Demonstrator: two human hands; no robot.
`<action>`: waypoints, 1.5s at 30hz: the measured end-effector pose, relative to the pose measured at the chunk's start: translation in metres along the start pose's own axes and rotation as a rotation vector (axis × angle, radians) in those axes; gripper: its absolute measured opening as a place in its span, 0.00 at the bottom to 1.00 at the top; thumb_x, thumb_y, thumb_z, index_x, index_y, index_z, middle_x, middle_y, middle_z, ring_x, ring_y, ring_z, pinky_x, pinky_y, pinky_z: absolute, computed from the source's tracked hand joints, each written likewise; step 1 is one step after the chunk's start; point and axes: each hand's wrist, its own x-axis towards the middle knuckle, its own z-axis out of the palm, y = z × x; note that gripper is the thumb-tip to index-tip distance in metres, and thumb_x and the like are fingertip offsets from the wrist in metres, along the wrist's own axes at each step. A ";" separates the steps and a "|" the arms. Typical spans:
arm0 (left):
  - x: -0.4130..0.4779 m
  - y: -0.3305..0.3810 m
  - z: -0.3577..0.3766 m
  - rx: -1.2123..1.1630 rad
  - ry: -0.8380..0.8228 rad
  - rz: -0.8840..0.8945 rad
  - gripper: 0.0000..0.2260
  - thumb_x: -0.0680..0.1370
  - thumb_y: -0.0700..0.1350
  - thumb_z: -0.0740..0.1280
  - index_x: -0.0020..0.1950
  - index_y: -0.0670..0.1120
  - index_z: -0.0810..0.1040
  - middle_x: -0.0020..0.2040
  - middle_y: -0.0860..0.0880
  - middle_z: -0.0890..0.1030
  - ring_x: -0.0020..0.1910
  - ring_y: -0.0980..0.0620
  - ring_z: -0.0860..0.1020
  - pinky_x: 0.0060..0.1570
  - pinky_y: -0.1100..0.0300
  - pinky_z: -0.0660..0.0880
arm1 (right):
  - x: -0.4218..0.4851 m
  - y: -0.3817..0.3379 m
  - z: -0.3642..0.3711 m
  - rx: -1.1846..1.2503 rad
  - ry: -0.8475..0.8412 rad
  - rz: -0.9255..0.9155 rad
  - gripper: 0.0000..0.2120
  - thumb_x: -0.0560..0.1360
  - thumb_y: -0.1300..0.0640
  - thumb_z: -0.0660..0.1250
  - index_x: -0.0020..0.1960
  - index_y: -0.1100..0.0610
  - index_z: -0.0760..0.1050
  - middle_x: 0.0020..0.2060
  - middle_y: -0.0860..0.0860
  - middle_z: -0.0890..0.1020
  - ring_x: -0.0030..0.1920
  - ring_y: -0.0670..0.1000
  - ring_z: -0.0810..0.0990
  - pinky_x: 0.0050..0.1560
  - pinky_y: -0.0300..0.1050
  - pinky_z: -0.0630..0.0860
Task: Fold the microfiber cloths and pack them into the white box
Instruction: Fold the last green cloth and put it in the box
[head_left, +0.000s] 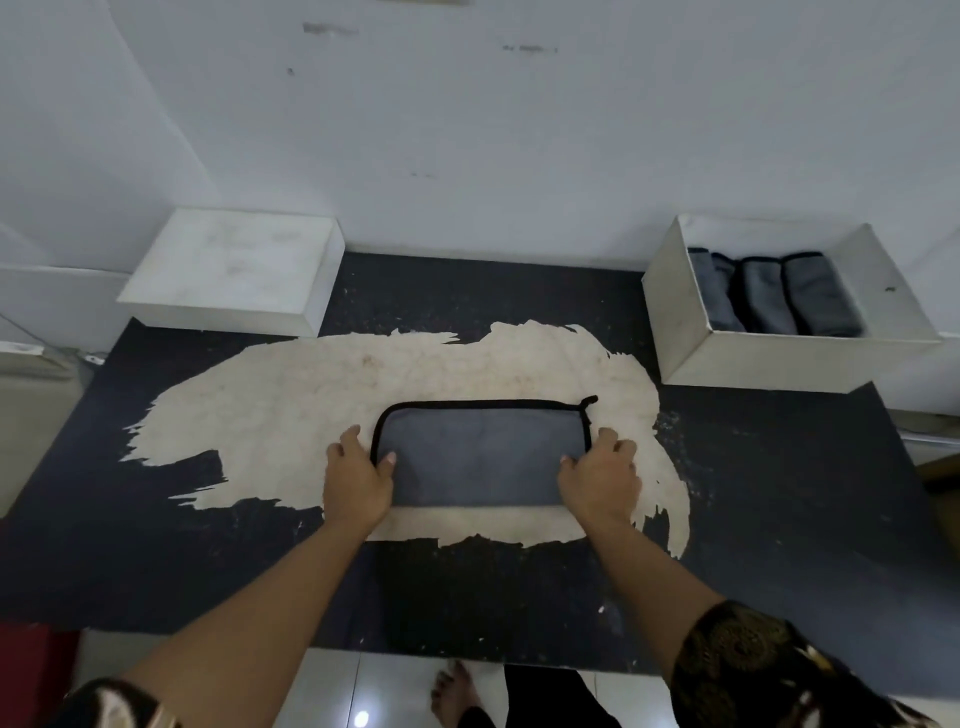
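On my feed the white wall (519, 130) fills the whole upper half of the frame, scuffed here and there. Below it the dark table (779, 493) spans the middle. A big pale worn patch (311, 395) spreads across its centre, where the dark top layer is torn away in ragged edges.

In the upper right, the open white box (779, 358) sits on the table's far corner against the wall. It is angled so that I look down into it. In the upper left a closed white box (228, 265) sits on the opposite far corner, its top smudged.

At the centre of the frame, on the pale patch, lies the grey cloth (483, 457). It is folded into a long rectangle, with black binding along its far edge and both short ends.

My left hand (358, 478) holds the cloth's left end, thumb on top of the fabric and fingers curled just outside the binding. My right hand (602, 478) mirrors it at the right end, thumb pressed on the cloth and fingers bent beyond the edge. I cannot tell whether the fingers reach under the fabric.

Inside the open box, four folded cloths (779, 296) stand side by side against its left part, grey with black edges.

A patterned sleeve (753, 670) shows at the lower right, and a bare foot (452, 691) rests on the tiled floor at the bottom centre. A small black hanging loop (589, 401) sticks out from the cloth's far right corner.
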 end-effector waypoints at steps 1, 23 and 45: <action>0.004 0.002 -0.002 -0.051 -0.057 -0.065 0.29 0.79 0.49 0.67 0.75 0.41 0.59 0.67 0.37 0.71 0.61 0.40 0.74 0.58 0.49 0.74 | 0.002 -0.001 -0.001 0.056 -0.043 0.061 0.26 0.75 0.51 0.69 0.66 0.62 0.64 0.60 0.61 0.71 0.55 0.63 0.76 0.53 0.55 0.75; -0.029 0.082 0.001 -0.523 -0.394 -0.078 0.15 0.77 0.61 0.64 0.56 0.52 0.77 0.55 0.50 0.82 0.50 0.51 0.82 0.54 0.51 0.80 | -0.003 -0.059 -0.033 0.431 -0.201 0.032 0.08 0.69 0.60 0.71 0.47 0.54 0.83 0.39 0.48 0.84 0.41 0.51 0.81 0.43 0.46 0.79; 0.004 -0.007 -0.018 -0.087 -0.170 -0.210 0.05 0.75 0.41 0.64 0.45 0.41 0.79 0.38 0.49 0.78 0.38 0.52 0.75 0.32 0.62 0.68 | -0.086 -0.047 0.048 -0.198 -0.164 -0.629 0.25 0.64 0.67 0.72 0.60 0.58 0.72 0.56 0.58 0.73 0.46 0.56 0.75 0.39 0.48 0.76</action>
